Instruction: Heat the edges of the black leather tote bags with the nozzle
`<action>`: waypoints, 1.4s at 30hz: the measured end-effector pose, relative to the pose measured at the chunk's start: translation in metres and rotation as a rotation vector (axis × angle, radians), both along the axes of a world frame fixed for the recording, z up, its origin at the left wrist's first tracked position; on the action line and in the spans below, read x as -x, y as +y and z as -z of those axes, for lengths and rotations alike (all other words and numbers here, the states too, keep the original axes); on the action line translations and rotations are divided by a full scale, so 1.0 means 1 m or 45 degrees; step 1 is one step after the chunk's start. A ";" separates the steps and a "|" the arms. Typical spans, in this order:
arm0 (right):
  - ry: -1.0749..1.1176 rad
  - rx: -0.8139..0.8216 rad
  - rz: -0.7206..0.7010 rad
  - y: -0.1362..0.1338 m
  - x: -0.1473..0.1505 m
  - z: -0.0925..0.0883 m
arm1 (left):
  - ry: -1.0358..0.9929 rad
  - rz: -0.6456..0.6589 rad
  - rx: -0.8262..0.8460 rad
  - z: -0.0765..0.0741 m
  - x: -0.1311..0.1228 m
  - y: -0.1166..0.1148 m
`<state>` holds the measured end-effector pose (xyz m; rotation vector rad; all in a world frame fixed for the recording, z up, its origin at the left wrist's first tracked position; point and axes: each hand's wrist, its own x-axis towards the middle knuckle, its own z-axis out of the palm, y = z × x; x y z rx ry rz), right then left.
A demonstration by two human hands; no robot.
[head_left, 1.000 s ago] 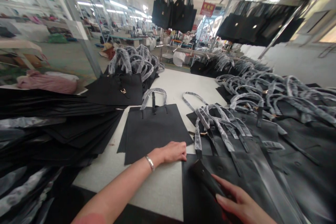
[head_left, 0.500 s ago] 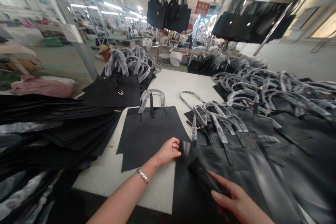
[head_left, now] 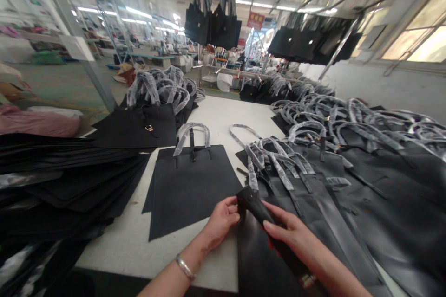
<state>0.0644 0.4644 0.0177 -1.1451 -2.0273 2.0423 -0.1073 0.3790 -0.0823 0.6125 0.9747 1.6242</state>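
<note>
My left hand [head_left: 225, 218] pinches the near-left top corner of a black leather panel [head_left: 256, 255] that hangs over the table's front. In my right hand [head_left: 287, 225], fingers are wrapped around a long folded black leather strip [head_left: 254, 202], its far end touching the panel's top edge by my left fingertips. The strip slants down to the right across the panel; its lower part is partly covered by my right hand. Left of my hands a flat black bag piece [head_left: 195, 185] lies on the white table, with a plastic-wrapped handle [head_left: 195, 127] at its top.
Black leather bag bodies with wrapped handles [head_left: 272, 158] heap up on the right. A stack of black panels [head_left: 69, 181] fills the left, with another bag pile [head_left: 146, 125] behind. Finished black bags [head_left: 212, 21] hang from rails above. A metal post [head_left: 76, 51] stands at left.
My right hand has moved up and left, bringing the strip's end to the panel's top corner beside my left fingers. The view has shifted slightly right.
</note>
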 end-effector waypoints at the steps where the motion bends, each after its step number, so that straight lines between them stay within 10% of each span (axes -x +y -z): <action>1: 0.000 0.026 -0.014 0.000 -0.001 -0.001 | -0.012 -0.019 0.013 0.001 -0.002 0.000; 23: -0.008 0.107 0.037 -0.002 -0.020 -0.004 | -0.085 -0.054 0.109 0.002 -0.037 0.000; 29: -0.004 -0.145 0.382 0.013 -0.030 0.000 | 0.004 0.001 0.176 0.018 -0.032 -0.001; 36: -0.004 -0.167 0.463 0.012 -0.112 0.041 | 1.315 -0.538 0.242 0.025 0.001 0.026; 42: 0.160 -0.260 0.622 -0.040 -0.168 0.061 | 1.759 -0.294 -0.367 -0.012 -0.012 0.117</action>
